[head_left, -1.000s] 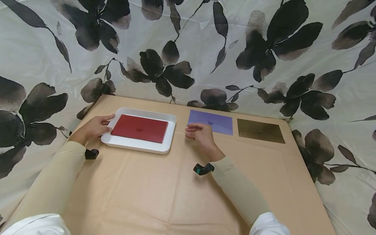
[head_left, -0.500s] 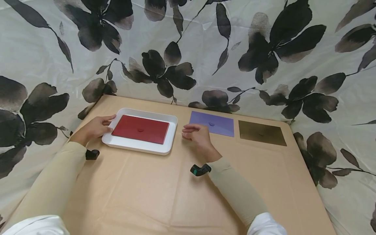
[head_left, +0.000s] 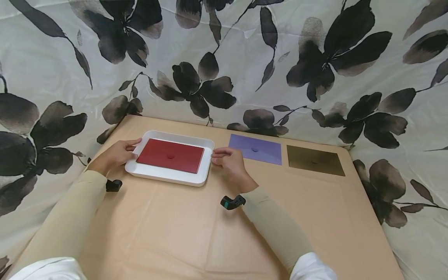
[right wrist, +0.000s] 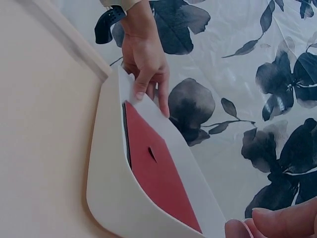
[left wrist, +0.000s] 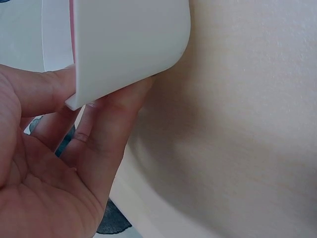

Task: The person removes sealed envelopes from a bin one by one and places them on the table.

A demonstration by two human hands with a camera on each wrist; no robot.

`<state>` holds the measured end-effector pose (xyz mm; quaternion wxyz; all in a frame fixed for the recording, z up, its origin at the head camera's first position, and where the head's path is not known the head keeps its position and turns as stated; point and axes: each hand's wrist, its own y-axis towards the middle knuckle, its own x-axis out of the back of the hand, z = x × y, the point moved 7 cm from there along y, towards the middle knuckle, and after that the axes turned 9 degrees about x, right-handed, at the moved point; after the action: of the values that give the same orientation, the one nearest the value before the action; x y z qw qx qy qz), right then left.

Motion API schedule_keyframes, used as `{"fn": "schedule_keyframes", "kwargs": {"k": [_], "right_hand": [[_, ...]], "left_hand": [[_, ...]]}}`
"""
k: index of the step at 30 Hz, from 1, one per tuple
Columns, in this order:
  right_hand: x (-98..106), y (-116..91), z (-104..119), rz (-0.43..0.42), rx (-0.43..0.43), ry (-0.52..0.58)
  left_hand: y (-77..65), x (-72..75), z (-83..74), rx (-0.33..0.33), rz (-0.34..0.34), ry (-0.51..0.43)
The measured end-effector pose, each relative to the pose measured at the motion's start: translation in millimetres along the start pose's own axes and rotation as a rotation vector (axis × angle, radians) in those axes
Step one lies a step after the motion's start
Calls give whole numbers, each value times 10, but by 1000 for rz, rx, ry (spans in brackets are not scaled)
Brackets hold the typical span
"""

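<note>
A person in beige sleeves reaches both hands to a white tray [head_left: 168, 174] on a tan-covered table [head_left: 168, 225], a red envelope [head_left: 170, 155] lying flat inside it. At the tray's left end, the left hand [head_left: 117, 155] pinches the rim, its thumb [left wrist: 49, 91] on the upper side and its fingers [left wrist: 119, 114] tucked beneath the base. That thumb's tip comes just beside the envelope's left edge; whether the two touch cannot be told. At the tray's right end, the right hand [head_left: 231, 165] brings its fingertips to the rim, thumb and fingers drawn close together; whether they pinch the rim or only meet it cannot be told. The red envelope lies between the two hands, nearer the left fingertips than the right, with a strip of bare tray on its right side. To the right of the tray, a purple envelope [head_left: 257, 147] lies just beyond the right hand, and a brown envelope [head_left: 315, 160] rests farther right. Dark bands show at both wrists, on the near side of the tray. Behind the tray spreads a pale floral cloth [head_left: 245, 39] printed with dark blooms.
</note>
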<state>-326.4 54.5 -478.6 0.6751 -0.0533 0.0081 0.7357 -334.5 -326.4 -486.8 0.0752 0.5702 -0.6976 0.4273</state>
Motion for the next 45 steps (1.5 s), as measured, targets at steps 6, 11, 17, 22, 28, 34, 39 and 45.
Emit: {"fn": "schedule_keyframes", "kwargs": {"k": [6, 11, 17, 22, 28, 34, 39, 45], "right_hand": [[-116, 5, -21, -9, -48, 72], [-220, -21, 20, 5, -85, 86], [-372, -23, 22, 34, -128, 113], [-490, -8, -29, 21, -167, 196], [-610, -10, -59, 1, -197, 294], [-725, -7, -73, 23, -180, 357], [-774, -4, -87, 20, -195, 387], [-790, 1, -121, -12, -237, 426]], "left_hand": [[-6, 11, -4, -11, -2, 21], [3, 16, 3, -10, -3, 18], [29, 13, 27, -1, -10, 14], [30, 16, 34, 6, -13, 13], [30, 13, 26, 4, -14, 19], [38, 22, 27, 4, -17, 21], [50, 24, 33, 8, -22, 16], [49, 11, 44, 37, -21, 2]]}}
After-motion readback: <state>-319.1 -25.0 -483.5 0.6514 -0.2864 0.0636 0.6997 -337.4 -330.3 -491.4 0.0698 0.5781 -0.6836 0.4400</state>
